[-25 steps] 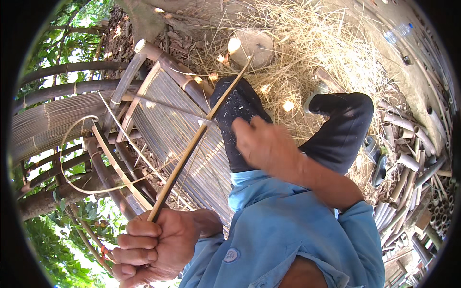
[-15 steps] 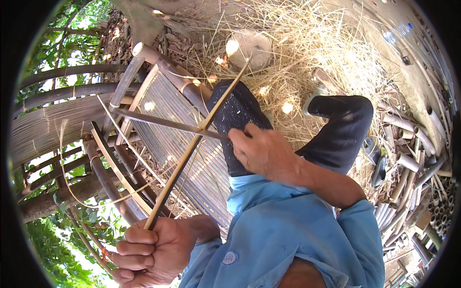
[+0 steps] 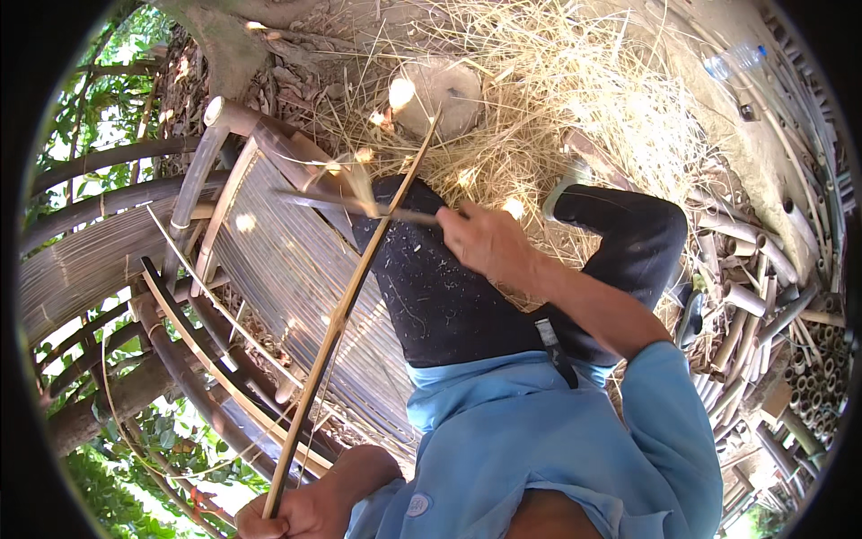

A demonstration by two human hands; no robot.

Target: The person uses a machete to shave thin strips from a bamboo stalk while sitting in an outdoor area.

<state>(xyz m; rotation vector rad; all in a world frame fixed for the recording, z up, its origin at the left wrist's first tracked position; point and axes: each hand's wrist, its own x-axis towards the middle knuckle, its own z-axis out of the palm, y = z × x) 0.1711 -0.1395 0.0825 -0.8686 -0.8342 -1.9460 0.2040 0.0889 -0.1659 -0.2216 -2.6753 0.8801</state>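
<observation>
At the lower left, my left hand (image 3: 305,510) is closed around the near end of a long bamboo strip (image 3: 334,328). The strip slants away across my thigh, its far tip near a round wooden block (image 3: 453,97). My right hand (image 3: 489,244), fingers wrapped round the handle, grips a knife (image 3: 316,201); the handle is mostly hidden. The slightly blurred blade points left and crosses the strip near its far end. A pale shaving (image 3: 363,187) stands up where the two meet. Small chips speckle my dark trouser leg (image 3: 422,278).
A slatted bamboo bench (image 3: 287,238) is on my left, with another bamboo strip (image 3: 215,346) and thin splints beside it. Straw-like shavings (image 3: 575,81) cover the ground ahead. A plastic bottle (image 3: 736,63) lies at far right, above stacked bamboo tubes (image 3: 813,386).
My right hand and the knife have moved away from me along the strip toward its far end, raising a shaving. My left hand has dropped lower in view, still gripping the strip.
</observation>
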